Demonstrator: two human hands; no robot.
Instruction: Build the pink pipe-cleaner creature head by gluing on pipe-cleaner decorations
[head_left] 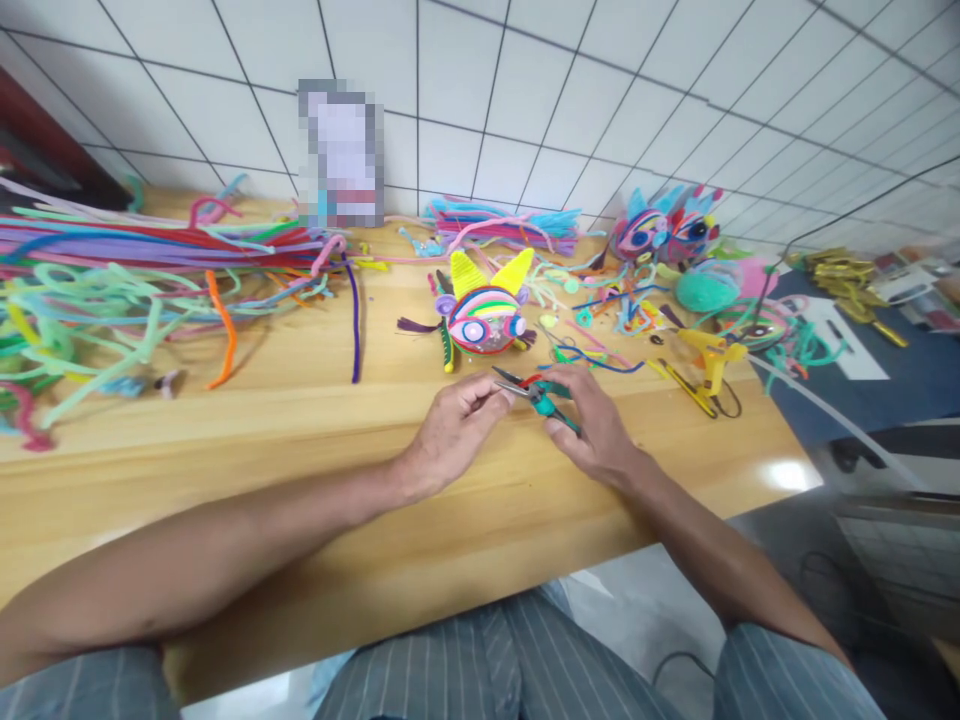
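My right hand (589,425) is wrapped around a pair of pliers (541,400) with teal handles, their dark jaws spread apart and pointing left. My left hand (465,420) is closed in a pinch at the jaw tips; what lies between its fingertips is too small to make out. A short red strip (531,379) shows beside the jaws. Just beyond both hands sits a colourful animal-head figure (484,325) with yellow pointed ears, round pink-and-blue eyes and purple tassels at its sides.
Bundled pipe cleaners (165,245) and loose green ones (45,330) cover the left. A purple pipe cleaner (354,330) lies nearer. Another bundle (502,225) rests by the tiled wall. Finished-looking figures (641,235) stand back right, near a yellow glue gun (712,360).
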